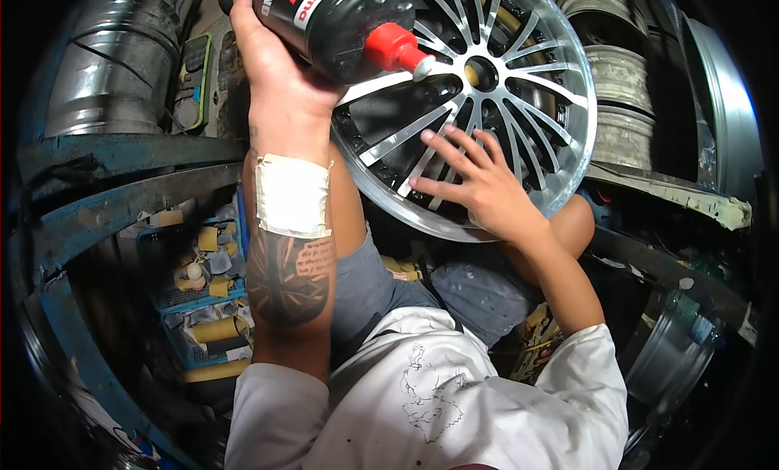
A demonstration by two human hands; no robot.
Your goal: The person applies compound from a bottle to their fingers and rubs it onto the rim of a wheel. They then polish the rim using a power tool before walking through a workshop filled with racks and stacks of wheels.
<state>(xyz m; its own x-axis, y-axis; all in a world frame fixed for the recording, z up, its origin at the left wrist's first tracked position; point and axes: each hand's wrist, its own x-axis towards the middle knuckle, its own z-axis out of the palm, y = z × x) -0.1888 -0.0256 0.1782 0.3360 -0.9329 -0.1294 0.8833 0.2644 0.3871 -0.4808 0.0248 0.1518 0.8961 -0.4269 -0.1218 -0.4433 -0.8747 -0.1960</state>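
Note:
My left hand [284, 77] is wrapped around a black bottle of polishing compound [341, 28]. It is tilted, with its red nozzle [393, 48] pointing down over an alloy wheel rim [586, 97]; the nozzle's tip is whitish. The rim has many bright spokes with dark gaps and leans against my knees, its face towards me. Over the lower spokes, my right hand [483, 186] is palm down with fingers spread and nothing in it. A pale patch [294, 196] is taped round my left wrist.
Silvery metal cylinders [114, 60] stand at the far left, near a green-edged case [192, 85]. More wheel rims [621, 105] are stacked on the right. Blue metal beams [97, 158] flank a blue basket [191, 287] of yellowish pieces. Another rim [669, 369] lies lower right.

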